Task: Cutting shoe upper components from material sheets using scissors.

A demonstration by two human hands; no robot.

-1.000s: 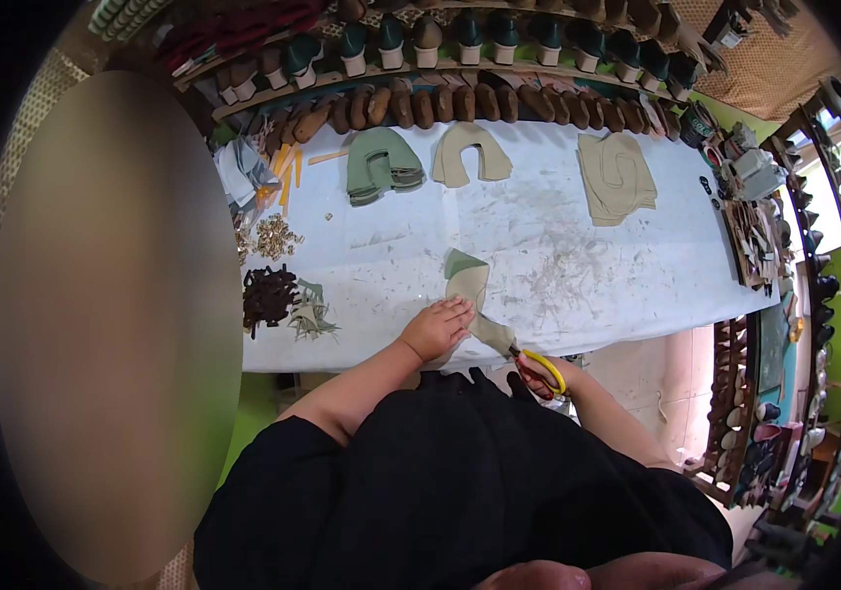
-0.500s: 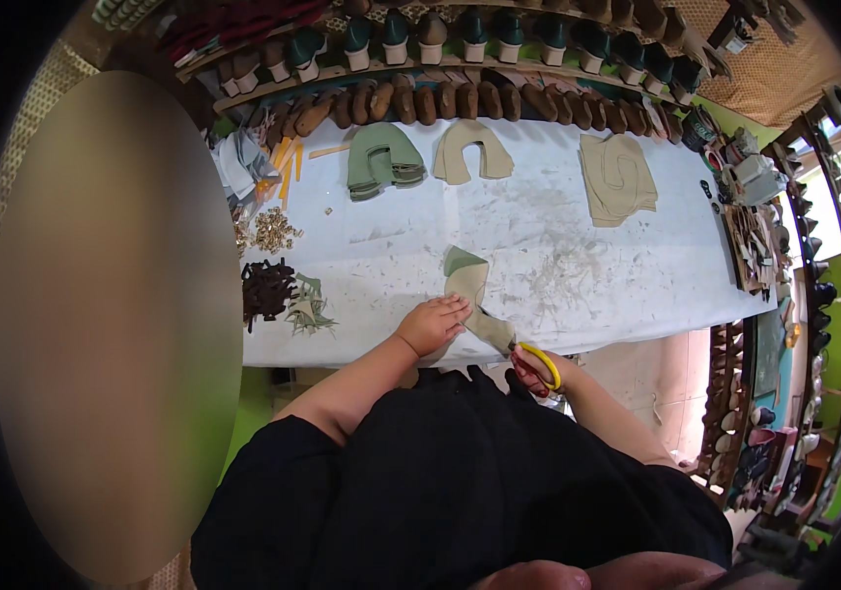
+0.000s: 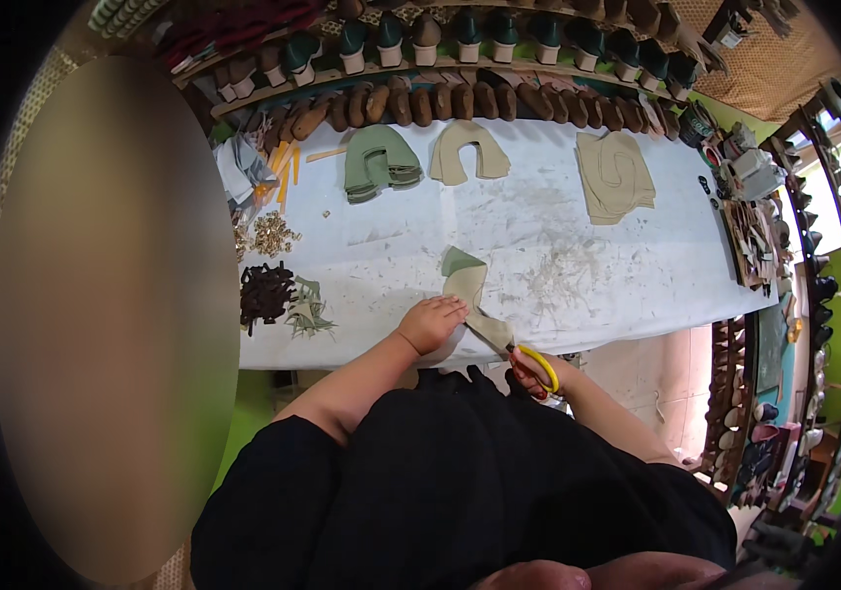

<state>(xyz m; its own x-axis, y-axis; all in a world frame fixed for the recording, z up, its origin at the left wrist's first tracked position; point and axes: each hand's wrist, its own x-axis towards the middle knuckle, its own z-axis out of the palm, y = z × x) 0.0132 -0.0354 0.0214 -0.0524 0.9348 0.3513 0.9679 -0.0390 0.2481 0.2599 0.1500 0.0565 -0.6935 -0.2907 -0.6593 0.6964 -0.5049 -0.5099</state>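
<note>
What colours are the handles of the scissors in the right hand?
The scissors handles are yellow and red, in the head view.

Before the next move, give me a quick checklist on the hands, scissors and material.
1. Scissors in hand: ok, the right hand holds them by the handles.
2. Left hand on the green-and-beige piece: ok, its fingers lie over it.
3. Left fingers away from the blades: ok, visibly apart.
4. Blades closed on the piece: cannot tell, too small and partly hidden.
5. Piece fully backed by the table: cannot tell, its lower end is near the edge.
6. Green stack out of the way: ok, farther back.
</note>
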